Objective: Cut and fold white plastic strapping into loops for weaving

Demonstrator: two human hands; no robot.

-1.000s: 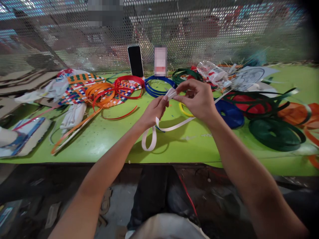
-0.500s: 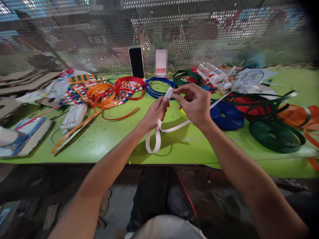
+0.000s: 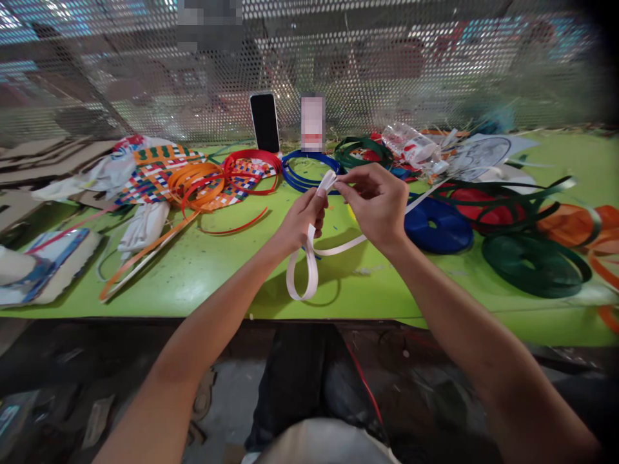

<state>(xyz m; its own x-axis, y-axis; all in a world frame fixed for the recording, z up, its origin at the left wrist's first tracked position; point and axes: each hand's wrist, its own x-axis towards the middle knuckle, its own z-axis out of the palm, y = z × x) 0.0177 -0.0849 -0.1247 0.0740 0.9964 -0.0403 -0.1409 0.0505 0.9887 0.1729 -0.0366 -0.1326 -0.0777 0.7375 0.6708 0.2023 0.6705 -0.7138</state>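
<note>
A flat white strap (image 3: 304,283), like plastic weaving strip, is looped between my hands above the green table. My left hand (image 3: 305,219) is closed on the folded strap, with its top loop standing up past the thumb. Below that hand hangs a larger loop, and from it a length runs right, passing behind my right wrist. My right hand (image 3: 380,200) pinches at the top fold with thumb and forefinger; the fingertips partly hide the strap there. Behind the hands lies a coil of blue strap (image 3: 294,175).
On the green table (image 3: 232,270), orange coils (image 3: 193,183), red coils (image 3: 251,171) and a multicoloured woven piece (image 3: 155,174) lie left. Blue (image 3: 449,225) and green rolls (image 3: 532,264) lie right. A phone (image 3: 265,122) leans against the perforated metal screen (image 3: 348,71). A plastic bottle (image 3: 411,145) lies at the back.
The hanging white loop has swung slightly right and lower. My right hand has shifted a little left, still at the fold, and my left hand keeps its hold.
</note>
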